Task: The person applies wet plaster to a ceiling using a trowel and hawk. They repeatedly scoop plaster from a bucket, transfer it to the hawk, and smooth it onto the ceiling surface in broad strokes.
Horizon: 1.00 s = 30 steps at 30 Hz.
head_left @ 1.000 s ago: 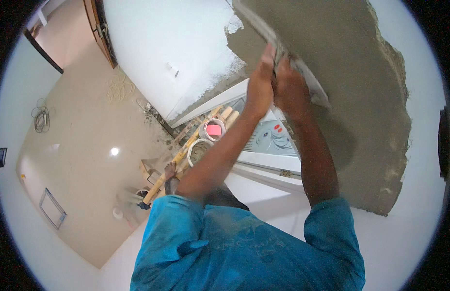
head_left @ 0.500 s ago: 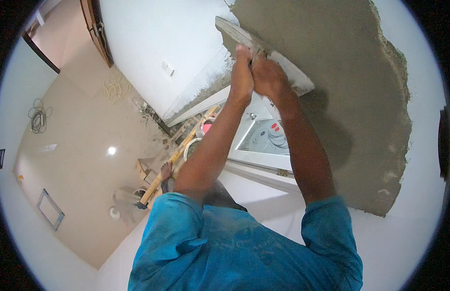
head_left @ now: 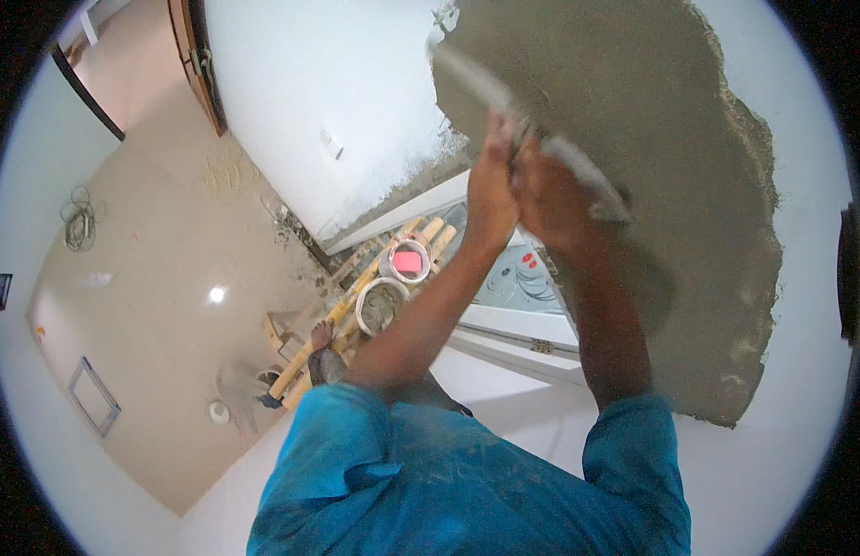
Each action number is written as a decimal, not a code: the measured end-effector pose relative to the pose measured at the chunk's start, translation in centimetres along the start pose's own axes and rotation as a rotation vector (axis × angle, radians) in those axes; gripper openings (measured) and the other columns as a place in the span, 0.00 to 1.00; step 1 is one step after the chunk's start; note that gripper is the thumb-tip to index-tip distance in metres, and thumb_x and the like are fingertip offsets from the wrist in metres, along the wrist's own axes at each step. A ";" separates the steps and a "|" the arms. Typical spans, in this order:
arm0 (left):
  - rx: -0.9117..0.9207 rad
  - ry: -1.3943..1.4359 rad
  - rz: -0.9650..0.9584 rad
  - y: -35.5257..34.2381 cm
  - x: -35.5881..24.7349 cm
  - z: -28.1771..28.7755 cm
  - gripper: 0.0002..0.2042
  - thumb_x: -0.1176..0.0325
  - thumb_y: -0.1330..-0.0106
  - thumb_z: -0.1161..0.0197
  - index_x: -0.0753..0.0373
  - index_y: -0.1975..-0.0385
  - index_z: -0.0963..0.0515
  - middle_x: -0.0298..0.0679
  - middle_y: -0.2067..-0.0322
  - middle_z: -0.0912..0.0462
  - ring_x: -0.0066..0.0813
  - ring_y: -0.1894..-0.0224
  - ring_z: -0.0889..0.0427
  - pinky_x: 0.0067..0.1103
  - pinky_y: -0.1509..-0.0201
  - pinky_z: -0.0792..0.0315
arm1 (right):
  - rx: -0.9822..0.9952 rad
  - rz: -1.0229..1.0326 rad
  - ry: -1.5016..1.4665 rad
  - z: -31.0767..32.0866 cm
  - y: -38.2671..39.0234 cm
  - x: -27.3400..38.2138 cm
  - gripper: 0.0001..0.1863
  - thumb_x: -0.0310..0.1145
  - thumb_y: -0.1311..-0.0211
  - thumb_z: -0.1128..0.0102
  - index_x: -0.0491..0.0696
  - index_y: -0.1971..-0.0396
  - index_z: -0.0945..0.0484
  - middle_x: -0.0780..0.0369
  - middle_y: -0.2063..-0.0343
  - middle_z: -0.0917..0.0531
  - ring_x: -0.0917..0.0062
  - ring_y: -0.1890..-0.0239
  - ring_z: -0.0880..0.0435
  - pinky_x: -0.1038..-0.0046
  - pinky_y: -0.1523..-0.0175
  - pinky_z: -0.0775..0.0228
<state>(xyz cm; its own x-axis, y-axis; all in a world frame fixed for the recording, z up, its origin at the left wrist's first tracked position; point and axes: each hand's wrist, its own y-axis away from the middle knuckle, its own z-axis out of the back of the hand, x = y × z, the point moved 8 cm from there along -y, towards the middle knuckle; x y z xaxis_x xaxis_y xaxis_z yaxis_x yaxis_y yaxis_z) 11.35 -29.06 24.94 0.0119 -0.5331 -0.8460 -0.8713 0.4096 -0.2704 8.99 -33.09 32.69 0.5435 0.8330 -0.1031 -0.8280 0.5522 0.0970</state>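
My left hand [head_left: 492, 196] and my right hand [head_left: 550, 202] are side by side, both closed on a long, pale plastering float [head_left: 589, 170]. The float lies slantwise over a wide patch of wet grey mortar [head_left: 676, 111] on the white wall. Motion blurs the float and my fingers, and its handle is mostly hidden behind my hands. Dried mortar seems to coat its edge. The patch has ragged edges, and a shadow falls on it beside my right forearm.
Below left, wooden poles [head_left: 289, 372] form a platform with my bare foot on it. A bucket of mortar [head_left: 367, 326] stands there beside a bucket [head_left: 390, 263] with a pink block inside. A white frame [head_left: 504, 315] is under my arms. Cable coils [head_left: 79, 222] lie on the floor.
Both hands and the float have moved down and to the right across the mortar. My left forearm has shifted right too, so the two buckets show more fully.
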 end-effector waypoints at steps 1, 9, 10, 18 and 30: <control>-0.029 0.139 0.170 1.3 2.3 0.2 0.31 0.47 0.28 0.68 0.68 0.37 0.42 0.48 0.36 0.41 0.38 0.32 0.46 0.27 0.30 0.55 | 0.090 0.047 0.055 -1.7 0.2 0.2 0.18 0.32 0.41 0.46 0.35 0.56 0.32 0.43 0.65 0.21 0.52 0.59 0.20 0.55 0.55 0.28; -0.009 0.640 0.402 -1.6 7.2 0.0 0.36 0.43 0.29 0.70 0.72 0.36 0.46 0.50 0.34 0.46 0.39 0.32 0.45 0.28 0.30 0.53 | 0.047 0.029 0.062 -5.2 -3.8 -0.4 0.16 0.32 0.40 0.50 0.34 0.59 0.31 0.43 0.66 0.20 0.51 0.62 0.19 0.55 0.56 0.27; 0.014 0.603 0.350 -2.8 6.1 0.2 0.36 0.43 0.29 0.70 0.72 0.36 0.46 0.50 0.34 0.46 0.39 0.32 0.45 0.28 0.30 0.53 | -0.046 0.040 0.057 -4.0 -4.3 -0.1 0.15 0.31 0.41 0.48 0.33 0.62 0.29 0.44 0.69 0.19 0.52 0.63 0.18 0.57 0.58 0.26; 0.073 0.269 0.192 -10.9 -2.0 0.4 0.40 0.38 0.31 0.69 0.75 0.40 0.40 0.56 0.39 0.38 0.41 0.36 0.39 0.28 0.34 0.49 | -0.182 0.129 -0.056 3.6 -7.7 2.0 0.13 0.30 0.44 0.44 0.33 0.69 0.24 0.43 0.68 0.19 0.50 0.61 0.19 0.57 0.56 0.28; 0.290 -0.264 -0.242 -12.9 -11.7 -5.7 0.36 0.42 0.30 0.71 0.75 0.59 0.27 0.61 0.67 0.23 0.53 0.64 0.25 0.39 0.51 0.36 | -0.557 0.043 -0.357 10.8 -3.7 -1.9 0.22 0.32 0.48 0.36 0.37 0.56 0.30 0.46 0.58 0.23 0.58 0.51 0.22 0.61 0.49 0.32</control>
<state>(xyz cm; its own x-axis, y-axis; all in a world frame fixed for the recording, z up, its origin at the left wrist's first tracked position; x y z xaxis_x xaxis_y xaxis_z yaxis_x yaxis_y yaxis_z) 19.64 -32.30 40.89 0.3553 -0.4474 -0.8207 -0.6555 0.5068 -0.5600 12.51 -36.39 43.22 0.4417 0.8664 0.2329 -0.7452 0.4989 -0.4425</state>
